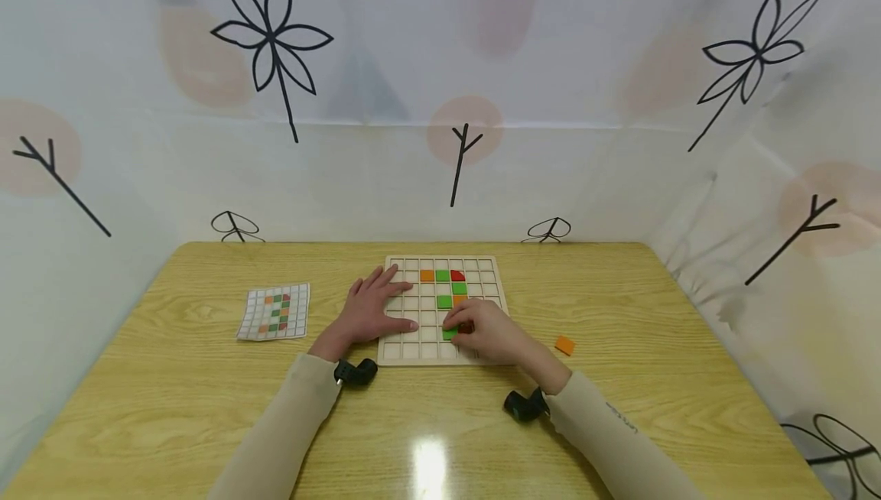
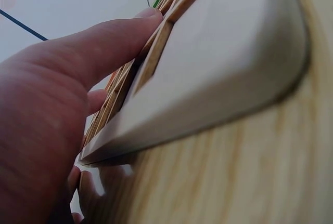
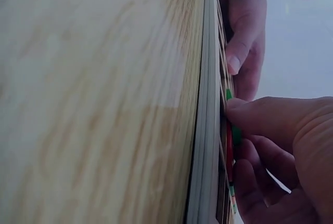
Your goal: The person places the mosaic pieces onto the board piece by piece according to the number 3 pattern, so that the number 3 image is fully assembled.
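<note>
A pale wooden grid board [image 1: 406,351] lies on the table, with orange, green and red tiles in some of its cells. My left hand [image 1: 369,309] rests on the board's left side, fingers spread and thumb laid across the cells. Over the lower middle of the grid, my right hand [image 1: 490,329] pinches a green tile [image 1: 450,334] between thumb and fingers, low against the board. A dark red tile [image 1: 466,328] shows partly beneath those fingers. Farther up sit an orange tile [image 1: 427,276], a green tile [image 1: 443,276] and a rounded red tile [image 1: 457,276]. The right hand covers several cells.
On the left lies a printed card [image 1: 274,312] showing a grid with coloured squares. One loose orange tile [image 1: 565,345] lies on the wooden table [image 1: 427,408] to the right of the board. A patterned cloth [image 1: 385,171] hangs behind and beside the table.
</note>
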The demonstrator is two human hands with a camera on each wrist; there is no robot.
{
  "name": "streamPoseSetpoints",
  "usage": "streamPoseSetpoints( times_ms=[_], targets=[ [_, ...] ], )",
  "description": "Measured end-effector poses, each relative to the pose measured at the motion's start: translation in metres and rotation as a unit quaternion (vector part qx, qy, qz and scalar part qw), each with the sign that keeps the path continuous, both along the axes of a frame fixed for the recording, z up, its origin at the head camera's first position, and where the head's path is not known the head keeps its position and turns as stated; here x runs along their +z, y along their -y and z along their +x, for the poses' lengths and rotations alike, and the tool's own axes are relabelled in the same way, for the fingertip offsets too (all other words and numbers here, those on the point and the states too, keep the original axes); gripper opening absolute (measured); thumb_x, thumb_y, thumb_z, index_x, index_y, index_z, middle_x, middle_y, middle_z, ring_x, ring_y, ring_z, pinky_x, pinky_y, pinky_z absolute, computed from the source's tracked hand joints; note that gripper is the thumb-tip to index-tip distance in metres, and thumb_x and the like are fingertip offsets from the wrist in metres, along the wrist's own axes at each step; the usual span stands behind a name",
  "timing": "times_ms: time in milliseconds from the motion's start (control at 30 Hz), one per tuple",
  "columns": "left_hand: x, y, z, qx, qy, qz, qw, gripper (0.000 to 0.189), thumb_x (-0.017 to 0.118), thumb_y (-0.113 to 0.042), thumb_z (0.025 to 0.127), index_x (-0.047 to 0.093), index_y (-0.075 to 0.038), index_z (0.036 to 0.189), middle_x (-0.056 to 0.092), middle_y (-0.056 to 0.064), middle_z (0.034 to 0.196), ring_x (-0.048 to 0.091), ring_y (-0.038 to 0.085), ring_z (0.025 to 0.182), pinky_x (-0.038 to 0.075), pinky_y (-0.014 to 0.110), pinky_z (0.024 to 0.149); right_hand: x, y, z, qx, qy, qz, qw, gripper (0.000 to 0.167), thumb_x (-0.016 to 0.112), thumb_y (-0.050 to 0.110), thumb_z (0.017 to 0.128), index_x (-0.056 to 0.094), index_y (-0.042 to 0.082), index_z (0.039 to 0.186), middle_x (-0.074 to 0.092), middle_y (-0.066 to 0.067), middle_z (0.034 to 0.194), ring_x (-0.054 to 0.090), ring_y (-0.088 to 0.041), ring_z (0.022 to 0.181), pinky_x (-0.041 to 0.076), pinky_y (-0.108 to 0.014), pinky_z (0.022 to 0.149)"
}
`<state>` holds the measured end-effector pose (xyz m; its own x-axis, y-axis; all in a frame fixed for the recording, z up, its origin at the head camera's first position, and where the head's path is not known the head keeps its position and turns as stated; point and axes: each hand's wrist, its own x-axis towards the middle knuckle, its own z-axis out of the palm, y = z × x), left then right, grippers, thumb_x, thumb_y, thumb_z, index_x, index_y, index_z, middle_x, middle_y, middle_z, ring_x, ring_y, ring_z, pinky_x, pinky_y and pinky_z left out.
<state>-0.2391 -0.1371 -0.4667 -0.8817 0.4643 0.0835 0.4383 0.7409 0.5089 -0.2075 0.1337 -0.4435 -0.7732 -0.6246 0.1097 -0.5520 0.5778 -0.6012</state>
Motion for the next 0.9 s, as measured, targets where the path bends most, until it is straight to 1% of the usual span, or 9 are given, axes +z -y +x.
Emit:
streamPoseSetpoints(
  times_ms=[100, 200, 333, 567, 900],
  targets=[
    [0.0001, -0.0001, 0.0002, -0.001, 0.0, 0.002, 1.0, 0.075, 0.073, -0.056, 0.084, 0.053, -0.019, 0.146, 0.019, 0.011, 0.165, 0.008, 0.035, 0.151, 0.006, 0.063, 0.115, 0.001, 0.0006, -0.0002, 0.007, 0.004, -0.001, 1.0, 0.015, 0.075, 0.008, 0.09, 0.078, 0.01, 0.104, 0.066, 0.005, 0.109, 0.06, -0.018, 0.107, 0.049, -0.039, 0.092],
    [-0.0005, -0.0003, -0.0002, -0.001, 0.004, 0.002, 1.0, 0.075, 0.073, -0.056, 0.085, 0.052, -0.02, 0.147, 0.018, 0.01, 0.165, 0.007, 0.034, 0.152, 0.005, 0.062, 0.115, 0.0021, 0.0007, -0.0002, 0.012, 0.009, -0.004, 0.9999, 0.015, 0.074, 0.008, 0.09, 0.079, 0.01, 0.104, 0.066, 0.006, 0.108, 0.06, -0.017, 0.105, 0.049, -0.037, 0.09],
    [-0.0022, -0.0004, -0.0018, 0.0, 0.003, -0.003, 1.0, 0.075, 0.072, -0.057, 0.085, 0.051, -0.021, 0.148, 0.016, 0.008, 0.165, 0.006, 0.032, 0.152, 0.004, 0.061, 0.116, 0.0022, -0.0001, -0.0009, 0.008, 0.022, -0.012, 0.9996, 0.014, 0.074, 0.008, 0.09, 0.079, 0.012, 0.103, 0.065, 0.007, 0.107, 0.06, -0.016, 0.101, 0.05, -0.034, 0.085],
    [-0.0018, -0.0004, -0.0026, 0.005, 0.002, 0.001, 1.0, 0.075, 0.073, -0.056, 0.084, 0.052, -0.02, 0.147, 0.017, 0.008, 0.165, 0.006, 0.032, 0.152, 0.005, 0.061, 0.116, 0.0021, 0.0019, -0.0023, -0.006, 0.044, -0.025, 0.9987, 0.014, 0.076, 0.008, 0.088, 0.08, 0.012, 0.101, 0.064, 0.008, 0.102, 0.058, -0.013, 0.097, 0.049, -0.032, 0.084],
    [-0.0005, 0.0, -0.0018, 0.004, 0.004, -0.007, 1.0, 0.075, 0.072, -0.056, 0.085, 0.051, -0.02, 0.147, 0.017, 0.008, 0.165, 0.006, 0.032, 0.152, 0.005, 0.061, 0.116, 0.0004, 0.0027, -0.0041, -0.003, 0.042, -0.031, 0.9986, 0.014, 0.078, 0.008, 0.086, 0.08, 0.012, 0.099, 0.064, 0.008, 0.101, 0.058, -0.013, 0.094, 0.049, -0.03, 0.08]
  ],
)
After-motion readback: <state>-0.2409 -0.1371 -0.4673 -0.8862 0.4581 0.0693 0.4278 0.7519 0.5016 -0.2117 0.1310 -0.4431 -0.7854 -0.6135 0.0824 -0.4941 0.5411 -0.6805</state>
